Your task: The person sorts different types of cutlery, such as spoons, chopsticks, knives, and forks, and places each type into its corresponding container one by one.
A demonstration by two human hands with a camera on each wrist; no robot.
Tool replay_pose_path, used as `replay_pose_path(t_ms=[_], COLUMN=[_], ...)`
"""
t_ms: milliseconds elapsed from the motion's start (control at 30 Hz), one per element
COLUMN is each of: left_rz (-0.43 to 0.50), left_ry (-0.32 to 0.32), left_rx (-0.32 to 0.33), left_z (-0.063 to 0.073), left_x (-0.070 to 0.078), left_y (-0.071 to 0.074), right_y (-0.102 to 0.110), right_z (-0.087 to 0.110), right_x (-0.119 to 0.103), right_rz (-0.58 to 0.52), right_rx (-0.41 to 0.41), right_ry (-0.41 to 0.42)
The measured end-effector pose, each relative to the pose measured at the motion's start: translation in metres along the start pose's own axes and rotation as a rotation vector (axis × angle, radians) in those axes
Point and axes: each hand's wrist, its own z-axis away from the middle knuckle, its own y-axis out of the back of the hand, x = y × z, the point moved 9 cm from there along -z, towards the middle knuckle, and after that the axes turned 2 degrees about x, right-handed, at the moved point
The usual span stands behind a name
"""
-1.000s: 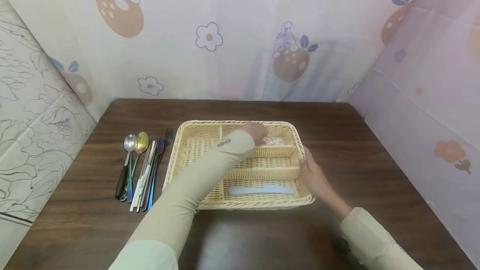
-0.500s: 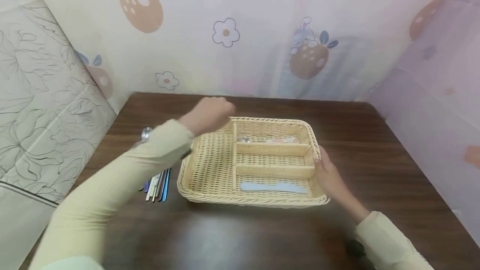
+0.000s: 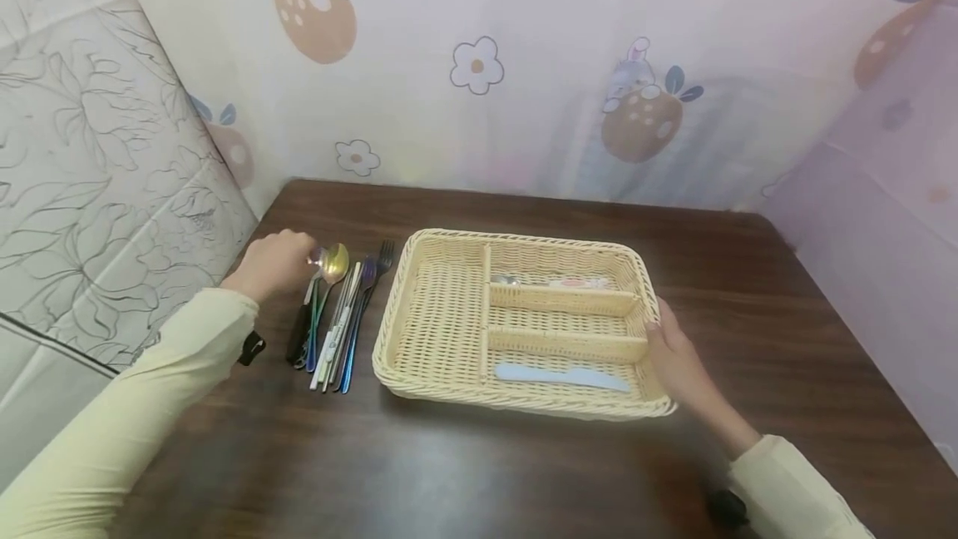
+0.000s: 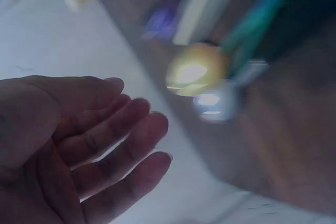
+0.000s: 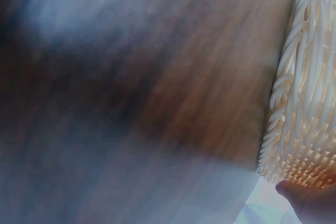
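My left hand (image 3: 277, 264) hovers at the heads of the cutlery on the left. Its fingers are loosely bent with nothing between them in the left wrist view. Nearest to it are a gold spoon (image 3: 334, 263) and a silver spoon (image 4: 215, 106). Beside these lie chopsticks (image 3: 340, 331) and dark forks (image 3: 385, 256). My right hand (image 3: 677, 360) grips the right end of a cream woven basket (image 3: 524, 402), thumb at the rim. Inside the basket, a pale blue plastic knife (image 3: 561, 376) lies in the front compartment and a spoon with a pinkish patterned handle (image 3: 580, 282) in the back one.
The dark wooden table (image 3: 449, 472) carries everything. A patterned curtain (image 3: 554, 106) hangs behind it, and a floral panel (image 3: 112, 156) stands along the left side. The basket's dividers (image 3: 565, 299) form a large left section and several narrower ones.
My left hand has come out of the basket's back compartment and moved left to the cutlery, uncovering the spoon inside. The right hand keeps hold of the basket. The head view has shifted left.
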Motion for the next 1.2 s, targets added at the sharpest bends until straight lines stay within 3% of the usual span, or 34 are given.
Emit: replay_pose_path(t_ms=[167,300,433,600,833,1000,1200], left_rz=[0.057,0.127,0.179,0.210,0.294,0.312,0.253], left_ry=[0.102,0.145,0.166,0.170,0.246,0.256,0.247], left_rx=[-0.073,-0.142,-0.170,-0.145,-0.160,-0.154,-0.119], left_z=[0.008,0.014,0.017,0.014,0.013,0.014,0.013], left_x=[-0.033,-0.043,-0.045,-0.044,-0.050,-0.052,-0.053], left_y=[-0.036,-0.058,-0.068,-0.070,-0.071,-0.064,-0.049], right_y=[0.000,-0.001,0.000,-0.001,0.000,-0.001,0.000], right_z=[0.003,0.003,0.002,0.002,0.002,0.001,0.000], right_x=[0.002,0.002,0.003,0.003,0.002,0.001,-0.002], right_rz=[-0.012,-0.009,-0.004,-0.009,-0.001,0.003,-0.002], right_rx=[-0.006,-0.009,-0.009,-0.009,-0.001,-0.006,-0.004], right_ry=[0.002,0.005,0.012,0.016,0.010,0.000,0.015])
